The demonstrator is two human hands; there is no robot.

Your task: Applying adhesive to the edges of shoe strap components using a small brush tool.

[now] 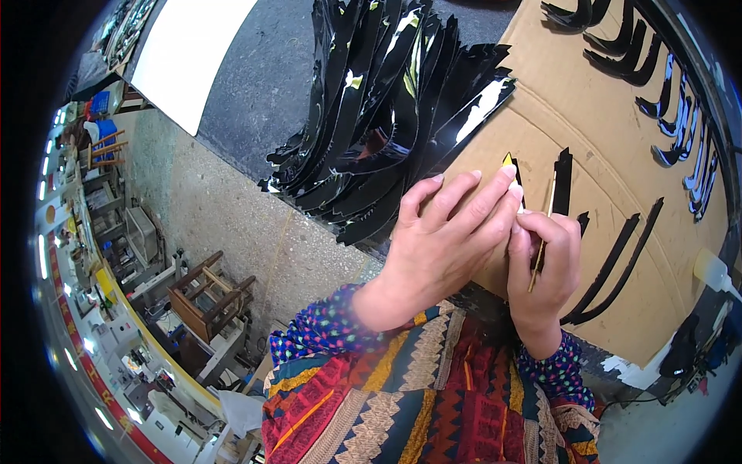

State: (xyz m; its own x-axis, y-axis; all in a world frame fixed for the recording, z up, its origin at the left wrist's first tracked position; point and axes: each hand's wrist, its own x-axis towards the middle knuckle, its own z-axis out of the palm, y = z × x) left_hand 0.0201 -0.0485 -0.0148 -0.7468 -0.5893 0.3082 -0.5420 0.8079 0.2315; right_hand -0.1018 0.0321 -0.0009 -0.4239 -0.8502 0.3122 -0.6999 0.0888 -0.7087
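Note:
Over the cardboard sheet (pixel 634 185), my left hand (pixel 452 228) pinches a small black strip (pixel 517 172) with a yellow tip; most of the strip is hidden by the fingers. Close beside it, my right hand (pixel 547 259) is closed around a thin light-brown stick (pixel 551 197), which points up and away from me. The right thumb and index finger also meet at the left fingertips. A straight black strip (pixel 563 179) lies just beyond the right hand. Two longer, bent black strips (pixel 616 267) rest to its right.
A large heap of glossy black pieces with jagged edges (pixel 379 116) spreads to the left on the dark tabletop (pixel 255 85). Curved black pieces (pixel 630 58) line the far right of the cardboard. A whitish bottle (pixel 713 271) stands at right. Wooden stools (pixel 205 301) are on the floor at left.

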